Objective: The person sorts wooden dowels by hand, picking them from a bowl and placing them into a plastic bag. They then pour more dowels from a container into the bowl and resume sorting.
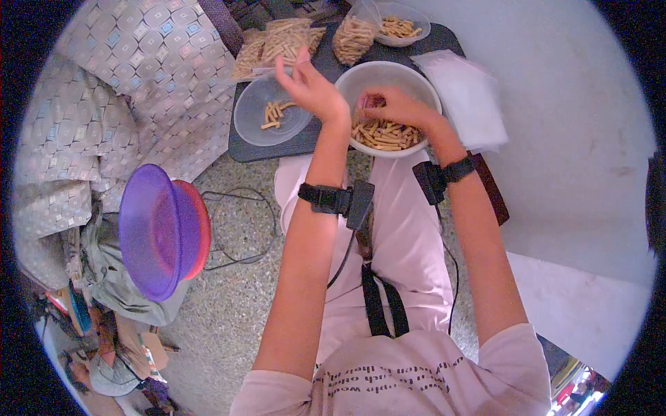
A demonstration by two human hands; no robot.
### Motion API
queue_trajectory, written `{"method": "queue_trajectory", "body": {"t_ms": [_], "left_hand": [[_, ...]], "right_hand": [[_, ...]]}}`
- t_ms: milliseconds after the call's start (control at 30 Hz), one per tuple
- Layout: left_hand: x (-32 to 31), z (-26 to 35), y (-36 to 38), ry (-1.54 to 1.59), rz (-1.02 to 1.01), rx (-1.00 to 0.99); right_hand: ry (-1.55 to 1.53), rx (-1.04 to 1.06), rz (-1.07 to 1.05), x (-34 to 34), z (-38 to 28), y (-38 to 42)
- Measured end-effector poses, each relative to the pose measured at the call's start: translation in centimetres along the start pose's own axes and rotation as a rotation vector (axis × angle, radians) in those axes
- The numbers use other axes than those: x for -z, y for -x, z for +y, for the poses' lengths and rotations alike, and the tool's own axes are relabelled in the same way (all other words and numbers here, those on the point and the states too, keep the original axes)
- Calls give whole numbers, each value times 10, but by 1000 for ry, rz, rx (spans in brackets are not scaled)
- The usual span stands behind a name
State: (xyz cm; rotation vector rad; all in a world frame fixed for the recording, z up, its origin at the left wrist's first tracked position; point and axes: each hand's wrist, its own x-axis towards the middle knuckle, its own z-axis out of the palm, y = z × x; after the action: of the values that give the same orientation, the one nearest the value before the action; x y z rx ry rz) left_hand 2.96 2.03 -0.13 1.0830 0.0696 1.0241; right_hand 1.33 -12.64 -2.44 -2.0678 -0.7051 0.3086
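Observation:
My left hand (313,89) is raised beside the clear plastic bowl (243,123), fingers stretched and apart, holding nothing visible. A few tan stick-shaped pieces (275,113) lie in that bowl. My right hand (399,107) reaches inside the white bowl (401,69), just over a heap of similar sticks (388,135). Its fingers curl together, and whatever is between them is too small or hidden to name. Behind my left fingers lie filled clear bags (281,47) of sticks, with another filled bag (354,40) standing behind the white bowl.
A second clear bowl (401,29) with sticks is at the back of the dark table (305,144). Flat clear bags (468,100) overlap its right edge. Purple (149,232) and red (201,229) basins are at left, near a dark cable (243,262) on the floor. A wall borders the right.

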Motion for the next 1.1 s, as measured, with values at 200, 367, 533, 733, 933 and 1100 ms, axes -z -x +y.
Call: {"method": "queue_trajectory", "body": {"t_ms": [200, 367, 533, 733, 933, 1100], "left_hand": [[-4, 8, 7, -56, -400, 219], [-6, 12, 13, -312, -702, 105], [-9, 13, 19, -359, -856, 63], [-9, 5, 21, -376, -908, 89], [-8, 7, 19, -376, -832, 98], [-8, 5, 18, -370, -819, 128]], "right_hand": [[-139, 151, 332, 12, -4, -1], [-298, 165, 675, 25, -2, -3], [-337, 128, 753, 29, -11, 1], [-372, 240, 738, 28, -9, 0], [-325, 222, 677, 27, -15, 1], [-392, 158, 718, 26, -21, 4]]}}
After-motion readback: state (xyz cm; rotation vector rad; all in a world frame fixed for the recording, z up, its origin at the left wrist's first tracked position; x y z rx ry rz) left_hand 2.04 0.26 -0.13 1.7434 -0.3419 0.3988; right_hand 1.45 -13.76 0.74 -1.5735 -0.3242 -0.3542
